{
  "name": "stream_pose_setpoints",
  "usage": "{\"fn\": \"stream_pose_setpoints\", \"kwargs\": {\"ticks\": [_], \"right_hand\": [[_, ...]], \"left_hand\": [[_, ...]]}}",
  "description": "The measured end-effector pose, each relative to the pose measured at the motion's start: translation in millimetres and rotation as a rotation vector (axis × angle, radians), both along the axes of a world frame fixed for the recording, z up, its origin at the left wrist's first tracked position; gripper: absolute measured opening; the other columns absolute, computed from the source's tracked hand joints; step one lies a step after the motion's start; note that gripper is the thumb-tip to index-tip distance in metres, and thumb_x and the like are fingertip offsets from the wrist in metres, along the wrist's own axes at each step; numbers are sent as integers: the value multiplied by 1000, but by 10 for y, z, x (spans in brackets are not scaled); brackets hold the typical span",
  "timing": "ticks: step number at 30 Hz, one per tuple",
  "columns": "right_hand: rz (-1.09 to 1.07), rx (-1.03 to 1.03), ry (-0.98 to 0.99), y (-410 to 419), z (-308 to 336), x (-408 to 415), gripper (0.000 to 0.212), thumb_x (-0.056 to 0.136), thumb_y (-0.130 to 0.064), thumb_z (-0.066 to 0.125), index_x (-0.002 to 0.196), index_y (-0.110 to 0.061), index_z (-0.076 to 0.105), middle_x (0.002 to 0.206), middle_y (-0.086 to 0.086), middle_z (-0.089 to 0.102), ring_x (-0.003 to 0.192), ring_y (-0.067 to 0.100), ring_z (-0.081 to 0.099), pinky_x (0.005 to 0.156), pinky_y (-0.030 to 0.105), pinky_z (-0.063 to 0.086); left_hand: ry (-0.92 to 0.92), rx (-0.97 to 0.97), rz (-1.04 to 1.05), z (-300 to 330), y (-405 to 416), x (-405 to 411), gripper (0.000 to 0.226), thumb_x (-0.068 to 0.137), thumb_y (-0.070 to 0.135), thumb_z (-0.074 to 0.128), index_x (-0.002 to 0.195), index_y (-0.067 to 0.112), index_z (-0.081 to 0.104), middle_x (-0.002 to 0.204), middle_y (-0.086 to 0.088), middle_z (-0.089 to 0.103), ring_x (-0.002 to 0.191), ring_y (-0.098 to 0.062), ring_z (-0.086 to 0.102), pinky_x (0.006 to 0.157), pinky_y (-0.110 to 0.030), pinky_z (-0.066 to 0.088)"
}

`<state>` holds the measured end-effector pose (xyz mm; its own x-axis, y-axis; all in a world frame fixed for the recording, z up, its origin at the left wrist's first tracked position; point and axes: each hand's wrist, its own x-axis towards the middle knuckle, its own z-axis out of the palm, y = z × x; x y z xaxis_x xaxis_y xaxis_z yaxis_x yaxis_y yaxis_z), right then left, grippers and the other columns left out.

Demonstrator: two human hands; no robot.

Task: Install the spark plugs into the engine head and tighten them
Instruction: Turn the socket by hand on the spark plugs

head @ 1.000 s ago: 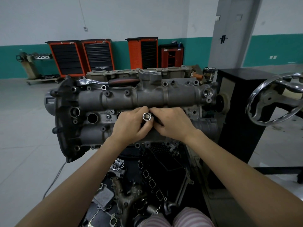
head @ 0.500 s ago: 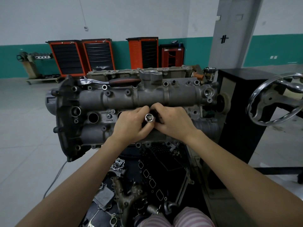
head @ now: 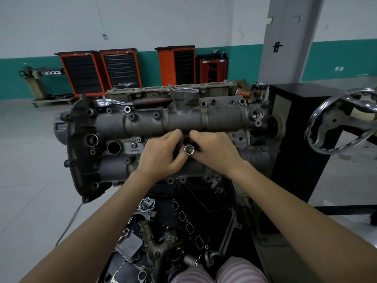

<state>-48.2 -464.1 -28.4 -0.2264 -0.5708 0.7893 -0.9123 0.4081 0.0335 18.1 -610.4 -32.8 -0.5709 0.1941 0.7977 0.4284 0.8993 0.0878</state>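
The grey engine head (head: 183, 121) sits on a stand in front of me, its top face toward me. A chrome socket (head: 189, 150) sticks out of a plug well at the middle of the head, open end toward me. My left hand (head: 161, 154) and my right hand (head: 216, 152) both pinch it from either side with curled fingers. The spark plug itself is hidden inside the socket and well. An open plug well (head: 113, 147) shows to the left. A ratchet with a black and red handle (head: 151, 102) lies on the head's far edge.
A chrome handwheel (head: 342, 121) of the stand juts out at right beside a black cabinet (head: 295, 139). Loose engine parts and gaskets (head: 183, 221) lie on a tray below the head. Orange tool carts (head: 98, 72) line the far wall.
The socket has shifted slightly lower and to the right between my fingers; both hands stay on it with small finger movements.
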Motion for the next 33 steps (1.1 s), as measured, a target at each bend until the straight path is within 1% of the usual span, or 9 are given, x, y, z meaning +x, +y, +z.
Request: {"fn": "stream_pose_setpoints", "kwargs": {"ticks": [3, 7, 11, 16, 19, 22, 25, 27, 33], "right_hand": [[-16, -3, -2, -1, -4, -11, 26, 71, -15, 75, 72, -1, 53, 55, 8, 58, 46, 29, 56, 39, 28, 31], [-8, 0, 6, 1, -5, -7, 21, 67, -7, 73, 73, -1, 54, 55, 9, 58, 45, 31, 54, 37, 29, 31], [-2, -5, 1, 4, -6, -18, 18, 72, -10, 70, 75, -2, 54, 56, 8, 57, 47, 30, 54, 37, 32, 35], [17, 52, -23, -6, -32, -35, 26, 73, -17, 70, 92, -3, 60, 65, 3, 63, 55, 28, 60, 41, 30, 39], [34, 78, -8, 8, -31, -45, 24, 75, -13, 66, 96, -4, 62, 71, 6, 65, 63, 30, 62, 44, 36, 45], [23, 62, -20, 13, -30, -63, 18, 79, -10, 59, 96, -4, 63, 77, 9, 66, 71, 32, 63, 50, 44, 47], [36, 27, -34, 23, -7, -29, 10, 76, -6, 63, 83, -1, 59, 66, 9, 61, 59, 32, 59, 43, 39, 44], [40, 21, -34, 32, 14, 0, 14, 72, -5, 67, 78, -2, 56, 61, 7, 58, 53, 29, 56, 40, 34, 39], [32, 20, -68, 37, 9, 9, 19, 78, -15, 66, 91, -3, 60, 65, 4, 59, 57, 26, 58, 44, 37, 44]], "left_hand": [[-8, -53, 29, -14, 3, -10, 27, 74, 30, 43, 68, 4, 47, 57, 1, 46, 40, -25, 42, 42, -24, 26], [-3, -105, 96, -24, 9, -37, 28, 76, 33, 46, 67, 6, 47, 57, -3, 51, 41, -27, 48, 40, -24, 28], [8, -92, 127, -38, 5, -61, 29, 79, 33, 44, 65, 8, 45, 54, -4, 52, 42, -28, 49, 40, -25, 27], [17, -75, 104, -35, 5, -45, 29, 82, 31, 42, 70, 5, 49, 58, -6, 54, 42, -30, 50, 43, -24, 25], [15, -66, 93, -25, 11, -35, 31, 84, 31, 41, 72, 4, 49, 61, -5, 54, 42, -29, 50, 44, -24, 25], [0, -45, 62, -24, 2, -34, 31, 85, 31, 40, 74, 3, 48, 64, -6, 53, 44, -28, 50, 41, -28, 30], [-1, -55, 59, -29, 0, -45, 31, 82, 31, 41, 74, 2, 48, 64, -6, 53, 43, -26, 49, 39, -29, 32], [5, -67, 89, -33, 8, -55, 29, 79, 33, 44, 68, 6, 47, 58, -2, 51, 42, -24, 48, 39, -26, 30], [40, -62, 79, -45, -3, -54, 29, 83, 30, 44, 64, 8, 46, 53, -3, 51, 41, -26, 49, 40, -26, 31]]}}
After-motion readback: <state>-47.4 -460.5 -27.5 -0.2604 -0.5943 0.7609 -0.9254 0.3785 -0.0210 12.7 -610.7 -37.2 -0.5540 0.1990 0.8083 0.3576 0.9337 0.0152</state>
